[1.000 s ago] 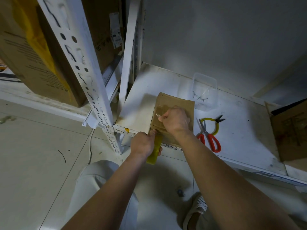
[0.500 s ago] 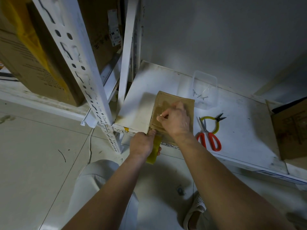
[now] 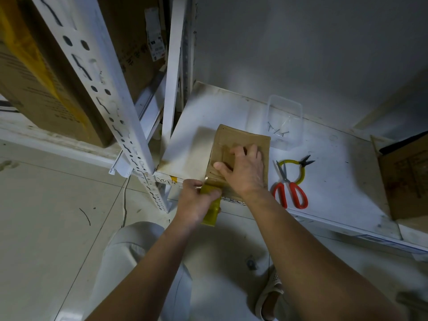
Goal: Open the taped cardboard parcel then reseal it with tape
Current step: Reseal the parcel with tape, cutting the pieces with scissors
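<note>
Parcel [image 3: 240, 144], a flat brown cardboard box, lies at the front edge of the white shelf [image 3: 335, 177], near its left corner; right hand [image 3: 245, 167] lies on top, fingers spread and nearly straight, likely pinning it and smoothing tape. Left hand [image 3: 196, 202] grips a yellowish tape roll [image 3: 212, 213] just off the front edge, a glossy strip apparently running to the box. Red-handled scissors [image 3: 289, 191] lie beside the parcel, to its right.

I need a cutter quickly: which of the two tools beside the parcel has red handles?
The scissors, lying nearer the shelf's front edge; the pliers behind them have yellow handles.
</note>
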### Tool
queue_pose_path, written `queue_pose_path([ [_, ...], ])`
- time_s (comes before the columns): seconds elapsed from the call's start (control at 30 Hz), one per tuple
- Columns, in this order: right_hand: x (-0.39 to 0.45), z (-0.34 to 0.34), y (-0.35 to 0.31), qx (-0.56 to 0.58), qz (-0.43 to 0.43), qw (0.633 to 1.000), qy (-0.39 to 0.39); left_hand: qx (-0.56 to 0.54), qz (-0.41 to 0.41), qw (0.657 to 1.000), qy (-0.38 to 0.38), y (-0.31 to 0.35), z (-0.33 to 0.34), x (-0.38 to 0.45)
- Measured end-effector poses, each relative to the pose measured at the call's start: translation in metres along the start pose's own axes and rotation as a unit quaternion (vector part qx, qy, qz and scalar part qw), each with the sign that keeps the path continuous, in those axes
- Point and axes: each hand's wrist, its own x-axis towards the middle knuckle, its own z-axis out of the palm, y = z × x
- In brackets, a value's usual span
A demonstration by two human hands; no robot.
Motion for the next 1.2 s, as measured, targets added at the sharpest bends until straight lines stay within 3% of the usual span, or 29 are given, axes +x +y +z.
queue_pose_path([
  [0.17, -0.009, -0.009, 0.006, 0.040, -0.066, 0.996, -0.046, -0.071, -0.002, 0.996, -0.054, -0.013, -0.003, -0.004],
  [0.33, -0.029, 0.000, 0.010, -0.058, -0.117, 0.990, -0.052, -0.104, 0.008, 0.994, -0.030, -0.014, -0.001, -0.004],
  [0.57, -0.028, 0.004, 0.010, -0.079, -0.102, 0.991, -0.038, -0.044, -0.011, 0.999, 0.002, -0.013, -0.002, 0.005],
  [0.8, -0.024, 0.014, -0.003, -0.106, -0.069, 0.992, 0.028, 0.003, -0.014, 1.000, -0.025, -0.009, -0.001, 0.012],
  [1.2, -0.022, 0.009, 0.009, -0.094, -0.116, 0.989, -0.009, -0.112, -0.040, 0.990, -0.083, -0.015, 0.004, 0.012],
])
